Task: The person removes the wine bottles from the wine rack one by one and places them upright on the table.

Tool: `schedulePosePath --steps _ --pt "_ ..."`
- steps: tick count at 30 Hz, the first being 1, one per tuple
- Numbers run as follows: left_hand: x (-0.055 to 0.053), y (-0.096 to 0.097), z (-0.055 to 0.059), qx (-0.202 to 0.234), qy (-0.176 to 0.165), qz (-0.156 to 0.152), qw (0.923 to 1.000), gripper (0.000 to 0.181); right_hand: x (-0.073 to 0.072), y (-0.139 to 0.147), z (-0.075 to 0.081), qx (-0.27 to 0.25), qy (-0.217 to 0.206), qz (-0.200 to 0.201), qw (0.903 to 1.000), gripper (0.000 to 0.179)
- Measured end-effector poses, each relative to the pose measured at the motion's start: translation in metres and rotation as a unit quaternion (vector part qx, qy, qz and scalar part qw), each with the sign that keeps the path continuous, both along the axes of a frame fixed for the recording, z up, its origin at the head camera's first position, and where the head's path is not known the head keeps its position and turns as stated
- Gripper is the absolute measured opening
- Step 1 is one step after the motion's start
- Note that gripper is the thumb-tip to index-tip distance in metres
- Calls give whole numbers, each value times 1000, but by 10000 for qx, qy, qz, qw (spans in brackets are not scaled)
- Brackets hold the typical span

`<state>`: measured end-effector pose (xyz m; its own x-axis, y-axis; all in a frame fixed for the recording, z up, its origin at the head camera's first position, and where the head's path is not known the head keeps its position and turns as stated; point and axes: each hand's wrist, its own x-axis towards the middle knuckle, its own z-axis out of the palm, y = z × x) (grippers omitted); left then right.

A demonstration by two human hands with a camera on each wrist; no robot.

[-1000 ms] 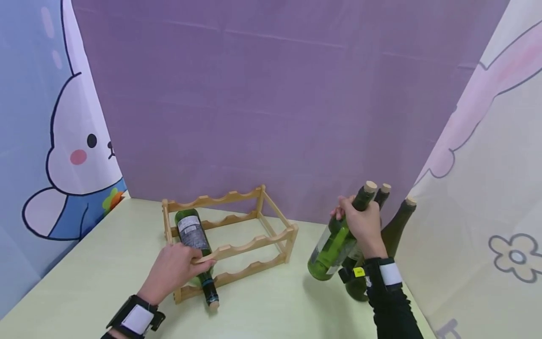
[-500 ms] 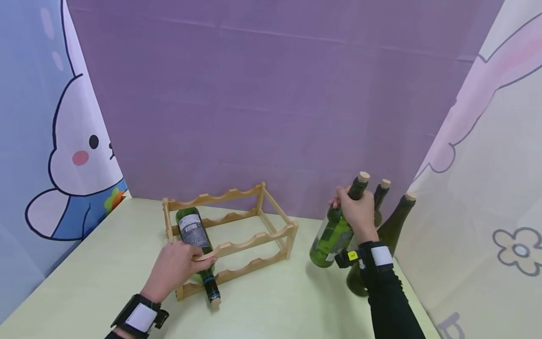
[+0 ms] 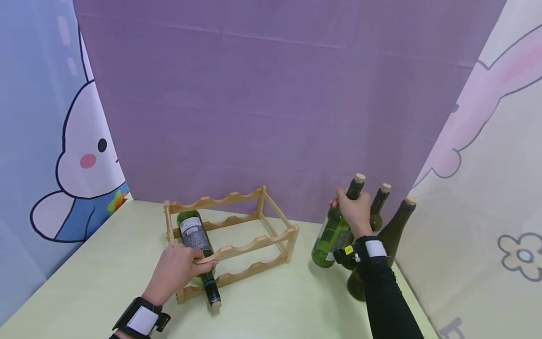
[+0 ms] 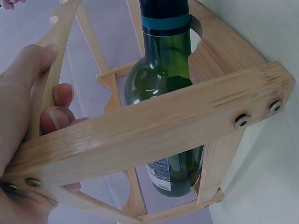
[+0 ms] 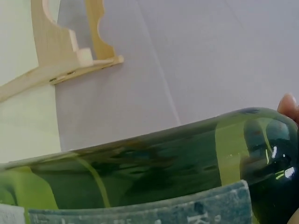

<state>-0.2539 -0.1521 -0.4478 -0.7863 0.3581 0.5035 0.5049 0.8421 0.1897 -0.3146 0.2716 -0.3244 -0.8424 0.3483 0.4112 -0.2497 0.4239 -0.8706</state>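
Note:
My left hand (image 3: 175,273) grips the left part of the upper front rail of a wooden wine rack (image 3: 258,243); in the left wrist view its thumb and fingers (image 4: 63,94) wrap the rail. A green wine bottle (image 3: 195,234) lies in the rack's left end, its corked neck toward me. At the right, my right hand (image 3: 357,213) holds a second green wine bottle (image 3: 331,240) round the neck, leaning with the cork up. Its labelled side fills the lower right wrist view, with a fingertip (image 5: 288,103) at the shoulder. Whether its base touches the table cannot be told.
Two more corked bottles stand behind my right forearm: a slim dark one (image 3: 377,216) and a brownish green one (image 3: 394,230), both partly hidden. A pale table (image 3: 271,310) carries everything. A purple cloth (image 3: 271,117) closes off the back, and printed curtains flank it.
My right hand has shifted slightly left, bringing its bottle a little more upright and farther from the standing bottles. The left hand and rack have hardly moved.

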Motion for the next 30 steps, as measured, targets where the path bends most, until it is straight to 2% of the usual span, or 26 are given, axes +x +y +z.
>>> schedulePosePath --steps 4,7,16,22,30 --pt "0 0 0 32 73 -2 10000 41 -12 4 -5 -95 0 -4 10000 28" --pt "1 0 -1 5 -2 43 10000 41 -20 6 -10 -103 -37 -24 9999 28" --pt "2 1 2 -71 -68 131 9999 37 -35 11 -24 -26 -249 -392 9989 31" --pt "2 1 3 -57 -87 156 9998 37 -40 13 -30 -20 -303 -472 9984 31" --pt "2 1 1 -57 -69 182 9998 37 -40 16 -37 21 -453 -568 9974 37"
